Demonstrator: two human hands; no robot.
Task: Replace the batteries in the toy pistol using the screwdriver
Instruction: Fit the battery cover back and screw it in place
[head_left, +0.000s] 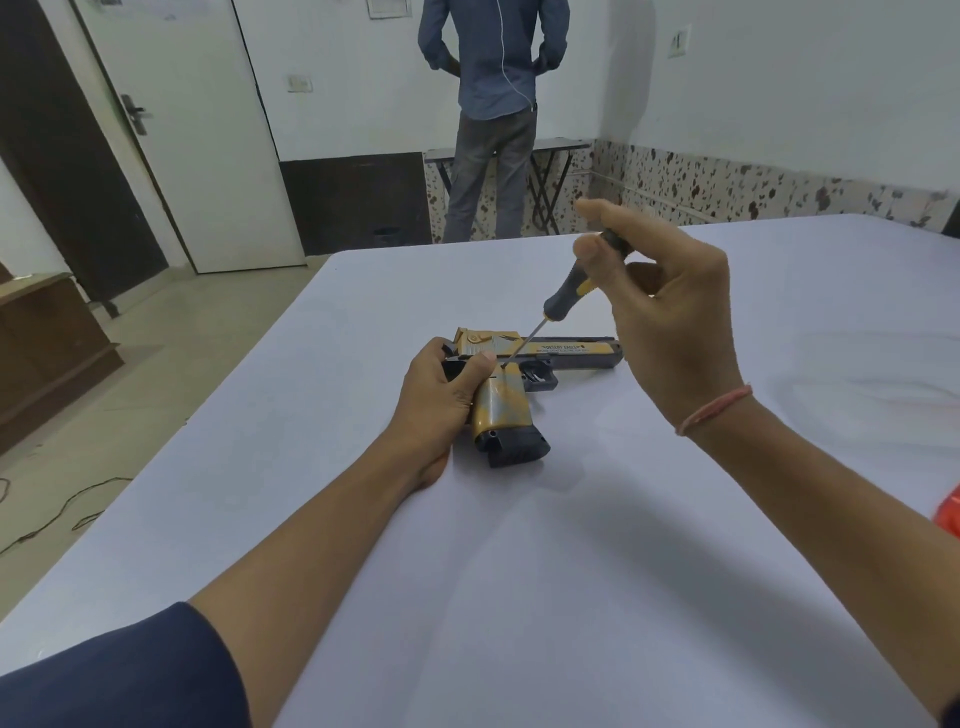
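At pistol (501, 410) grip, screwdriver (569, 291) tip seated; R hand (680, 322) pinches handle, L hand (441, 395) grips pistol; prob unscrewing, next: steady turns w/ pressure

The one view looks from head height at the near side of the table (571, 597), facing forward and tilted down. It is close: both forearms enter from the bottom edge. The left grip (441, 387), curled round the toy pistol (501, 410), sits near mid-frame. The right grip (670, 317), pinching the screwdriver (569, 288), is just up and right of it. Beyond the grips the wide lens reaches the table's far edge, a door (197, 156) and a standing person (488, 67), cropped at the shoulders.
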